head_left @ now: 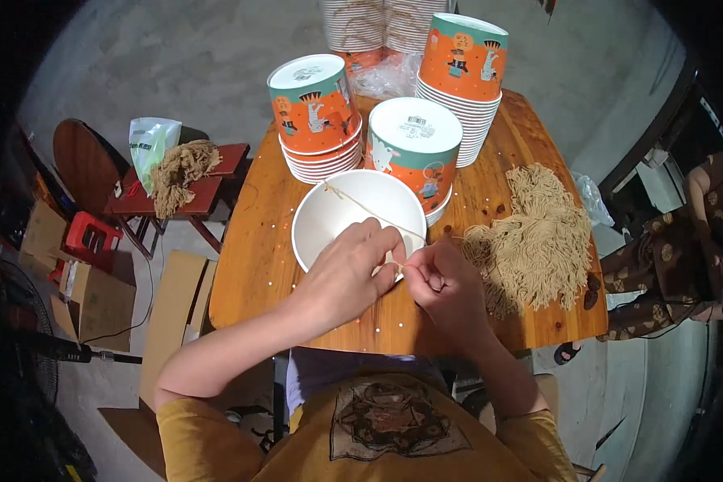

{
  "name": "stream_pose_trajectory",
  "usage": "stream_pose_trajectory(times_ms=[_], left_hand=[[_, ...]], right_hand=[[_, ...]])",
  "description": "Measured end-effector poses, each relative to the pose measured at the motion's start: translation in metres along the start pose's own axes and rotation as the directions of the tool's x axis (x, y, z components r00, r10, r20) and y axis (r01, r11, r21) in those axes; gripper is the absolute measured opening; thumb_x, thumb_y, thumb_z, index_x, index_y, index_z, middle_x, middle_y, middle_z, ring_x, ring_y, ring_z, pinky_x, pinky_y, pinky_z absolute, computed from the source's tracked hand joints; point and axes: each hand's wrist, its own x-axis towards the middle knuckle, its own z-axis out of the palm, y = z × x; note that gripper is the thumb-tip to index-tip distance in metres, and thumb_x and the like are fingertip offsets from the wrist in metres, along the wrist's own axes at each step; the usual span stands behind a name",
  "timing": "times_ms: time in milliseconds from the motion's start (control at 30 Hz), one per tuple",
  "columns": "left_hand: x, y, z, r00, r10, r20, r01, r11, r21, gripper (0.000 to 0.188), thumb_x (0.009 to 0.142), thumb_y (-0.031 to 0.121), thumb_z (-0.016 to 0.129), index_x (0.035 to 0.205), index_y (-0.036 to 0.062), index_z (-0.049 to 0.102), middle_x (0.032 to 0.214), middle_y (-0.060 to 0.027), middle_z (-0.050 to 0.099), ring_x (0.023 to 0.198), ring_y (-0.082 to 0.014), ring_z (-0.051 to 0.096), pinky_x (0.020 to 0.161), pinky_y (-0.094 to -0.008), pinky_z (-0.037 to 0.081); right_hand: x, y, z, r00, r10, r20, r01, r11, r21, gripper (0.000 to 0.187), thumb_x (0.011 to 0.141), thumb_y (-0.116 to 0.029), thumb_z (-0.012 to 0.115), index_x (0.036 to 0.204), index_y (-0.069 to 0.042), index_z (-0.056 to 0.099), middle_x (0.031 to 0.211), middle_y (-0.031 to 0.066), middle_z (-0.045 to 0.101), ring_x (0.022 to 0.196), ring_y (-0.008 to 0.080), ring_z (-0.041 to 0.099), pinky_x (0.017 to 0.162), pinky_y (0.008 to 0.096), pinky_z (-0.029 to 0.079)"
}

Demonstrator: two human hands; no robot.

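A white paper bucket [317, 229] sits near the table's front, its open mouth facing up. A tan cord [353, 198] stretches across the mouth from the far rim to the near right side. Over the bucket's near rim, my left hand [360, 255] is closed, thumb and fingertips pinching the cord. Just to its right, my right hand [446, 281] is closed on the cord too, and the fingertips of both hands almost meet there. A thick heap of tan cords [542, 249] lies to the right of my right hand.
Upturned orange and green bucket stacks stand behind the bucket: one left [313, 108], one centre [416, 145], a tall one right [463, 72]. A red bench [229, 165] at left holds more cord. Cardboard boxes [100, 301] lie on the floor. Another person [675, 249] is at right.
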Motion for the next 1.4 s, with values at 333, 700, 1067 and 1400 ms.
stream_pose_trajectory(times_ms=[333, 700, 1067, 1400], left_hand=[[-0.013, 0.016, 0.004, 0.991, -0.107, -0.076, 0.102, 0.992, -0.068, 0.015, 0.086, 0.003, 0.059, 0.101, 0.0011, 0.056, 0.083, -0.0121, 0.057, 0.074, -0.0219, 0.058, 0.068, -0.0324, 0.047], [-0.008, 0.011, 0.004, 0.978, -0.209, -0.013, 0.203, 0.962, -0.181, 0.01, 0.086, 0.008, 0.059, 0.088, -0.0009, 0.054, 0.08, -0.0186, 0.061, 0.076, -0.0361, 0.061, 0.067, -0.0418, 0.047], [-0.004, 0.009, 0.007, 0.974, -0.22, -0.048, 0.198, 0.938, -0.284, 0.009, 0.087, 0.006, 0.057, 0.088, -0.0009, 0.051, 0.077, -0.0153, 0.061, 0.073, -0.0299, 0.062, 0.065, -0.0367, 0.048], [0.004, 0.0, 0.004, 0.949, -0.279, 0.151, 0.311, 0.734, -0.604, 0.026, 0.088, -0.003, 0.054, 0.111, 0.0029, 0.044, 0.081, -0.0023, 0.053, 0.069, -0.0088, 0.051, 0.061, -0.0237, 0.045]], right_hand=[[-0.001, 0.002, 0.0, 1.0, -0.012, -0.017, 0.012, 1.0, -0.012, 0.014, 0.075, -0.001, 0.066, 0.08, -0.007, 0.054, 0.068, 0.0047, 0.05, 0.056, 0.0177, 0.054, 0.051, 0.0297, 0.044], [-0.002, -0.002, 0.002, 0.997, -0.074, -0.007, 0.074, 0.996, 0.043, 0.014, 0.075, 0.001, 0.064, 0.081, -0.005, 0.053, 0.069, 0.0057, 0.046, 0.057, 0.0193, 0.05, 0.052, 0.0316, 0.043], [-0.003, 0.002, 0.005, 0.993, -0.102, -0.051, 0.099, 0.994, -0.046, 0.014, 0.077, 0.0, 0.065, 0.081, -0.005, 0.053, 0.069, 0.0056, 0.047, 0.056, 0.0188, 0.051, 0.05, 0.0313, 0.043], [-0.005, 0.001, 0.003, 0.998, -0.009, -0.065, 0.012, 0.999, 0.049, 0.012, 0.08, 0.0, 0.065, 0.085, -0.004, 0.054, 0.073, 0.0064, 0.052, 0.056, 0.0164, 0.054, 0.05, 0.03, 0.044]])
